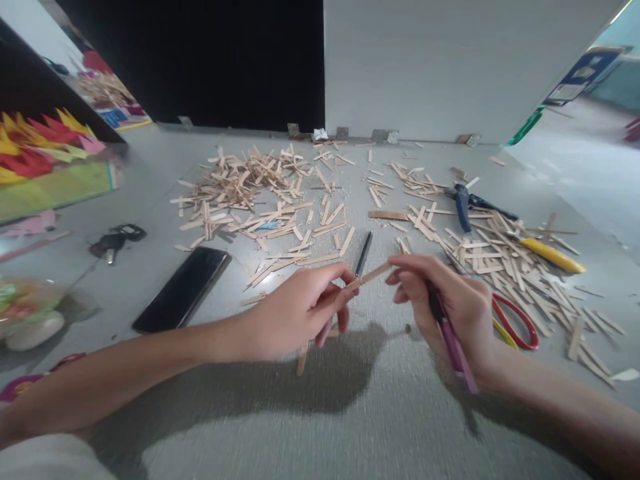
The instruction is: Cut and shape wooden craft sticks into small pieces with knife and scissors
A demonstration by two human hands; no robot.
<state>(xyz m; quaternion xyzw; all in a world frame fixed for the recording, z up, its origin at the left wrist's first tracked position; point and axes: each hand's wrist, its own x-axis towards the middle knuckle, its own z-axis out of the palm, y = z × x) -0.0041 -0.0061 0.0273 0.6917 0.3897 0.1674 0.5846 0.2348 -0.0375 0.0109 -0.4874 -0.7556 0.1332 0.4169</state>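
Note:
My left hand (305,300) is closed, pinching one end of a short flat wooden stick (373,273) between thumb and fingers. The stick's other end meets the fingertips of my right hand (450,300). Tucked in that right hand is a slim purple tool with a black upper part (456,353), its kind not clear and its lower end blurred. Just beyond my left fingers lies a dark pen-like rod (365,253). Beneath my left hand, another wooden stick (303,359) rests on the table, partly covered.
Cut wooden sticks lie piled at the back (250,177) and right (530,280). Blue-handled pliers (463,207), a yellow-handled tool (553,255) and a red handle loop (520,327) are at right. A phone (184,290) and keys (117,241) lie left. Upright panels (440,73) stand behind.

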